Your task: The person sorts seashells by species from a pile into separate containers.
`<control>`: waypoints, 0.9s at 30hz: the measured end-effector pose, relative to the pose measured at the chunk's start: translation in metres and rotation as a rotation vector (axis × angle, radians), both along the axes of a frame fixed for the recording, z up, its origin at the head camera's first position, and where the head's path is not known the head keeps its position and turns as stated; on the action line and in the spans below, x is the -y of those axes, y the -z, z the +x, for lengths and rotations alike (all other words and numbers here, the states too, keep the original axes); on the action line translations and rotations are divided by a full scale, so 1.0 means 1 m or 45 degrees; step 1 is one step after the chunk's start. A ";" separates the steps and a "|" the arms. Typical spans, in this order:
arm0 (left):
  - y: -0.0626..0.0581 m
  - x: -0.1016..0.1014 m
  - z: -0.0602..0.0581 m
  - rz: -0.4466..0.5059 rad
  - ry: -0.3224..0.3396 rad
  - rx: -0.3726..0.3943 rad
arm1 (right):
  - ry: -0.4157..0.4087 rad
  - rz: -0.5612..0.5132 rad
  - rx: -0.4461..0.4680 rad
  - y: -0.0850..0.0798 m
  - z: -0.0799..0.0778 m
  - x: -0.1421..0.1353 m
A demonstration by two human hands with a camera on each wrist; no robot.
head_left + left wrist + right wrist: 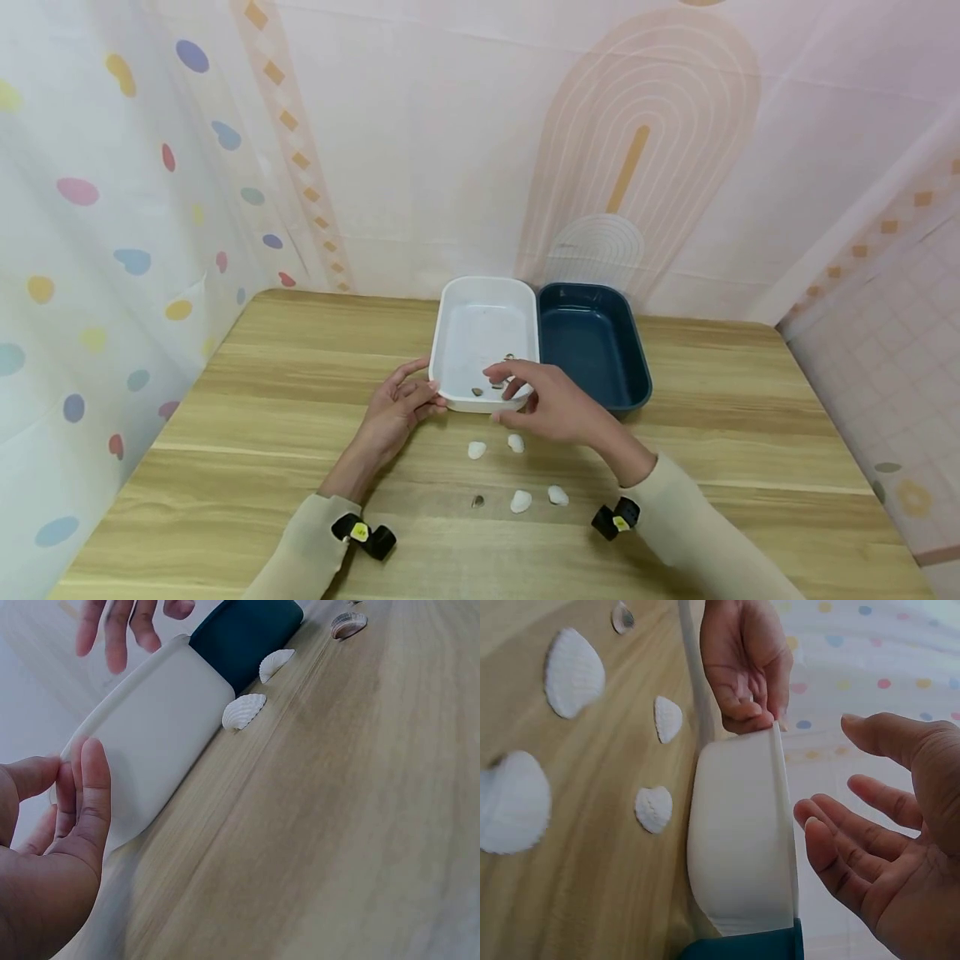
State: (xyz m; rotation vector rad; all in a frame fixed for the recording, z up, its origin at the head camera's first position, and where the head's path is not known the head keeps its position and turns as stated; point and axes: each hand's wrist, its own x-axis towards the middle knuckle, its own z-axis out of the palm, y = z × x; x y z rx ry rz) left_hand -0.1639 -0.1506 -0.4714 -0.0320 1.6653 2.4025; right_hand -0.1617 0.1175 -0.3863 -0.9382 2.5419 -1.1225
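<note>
One tug by the left grip (396,410) pinching the white tray (480,329) could jolt its shells (477,392); right grip (553,404) loose, empty

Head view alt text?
Left hand grips a white tray holding small shells; right hand hovers over its near edge. Four white shells and a brown shell lie on the wooden table; a dark-blue tray stands alongside.

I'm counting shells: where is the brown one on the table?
In the head view, the brown shell lies on the table, lower centre, below the white tray, left of a white shell.
</note>
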 end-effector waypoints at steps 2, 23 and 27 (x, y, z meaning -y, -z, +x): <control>0.000 0.000 0.000 0.003 0.002 -0.003 | -0.016 -0.006 0.005 0.002 0.004 -0.001; -0.001 0.000 -0.001 -0.001 0.011 -0.003 | -0.209 0.020 0.132 0.029 0.033 0.002; 0.000 0.000 -0.001 0.001 0.011 -0.015 | -0.228 0.047 0.149 0.035 0.037 0.005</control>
